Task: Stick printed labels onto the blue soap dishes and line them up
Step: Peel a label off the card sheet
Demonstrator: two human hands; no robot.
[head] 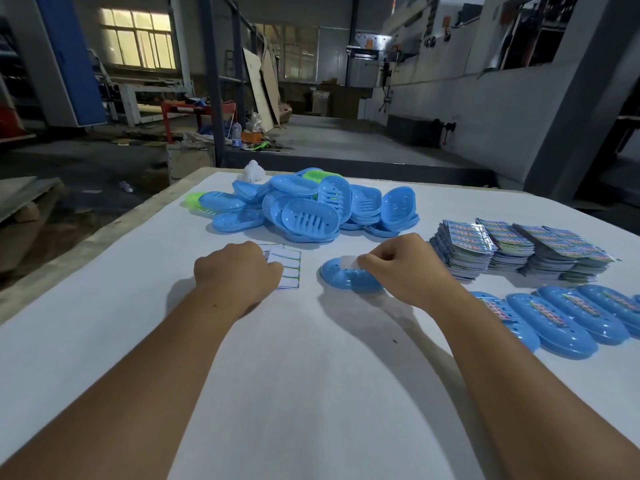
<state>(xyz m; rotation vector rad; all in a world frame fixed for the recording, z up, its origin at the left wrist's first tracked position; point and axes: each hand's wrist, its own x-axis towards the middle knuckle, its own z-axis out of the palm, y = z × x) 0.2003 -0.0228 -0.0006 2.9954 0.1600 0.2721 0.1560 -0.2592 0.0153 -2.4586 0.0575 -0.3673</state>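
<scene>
One view, head cam. Right hand (398,263) pinches a white label (347,262) at its edge, over the upturned blue soap dish (346,277) mid-table. Left hand (239,268) is curled, pressing on the label sheet (289,268). Best lay the label flat and centred, then rub outward. Labelled dishes (571,317) are lined up at right.

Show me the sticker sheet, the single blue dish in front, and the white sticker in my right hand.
sticker sheet (289,271): head view, bare right part.
blue dish (341,277): head view, left rim.
white sticker (348,262): head view, middle.
</scene>
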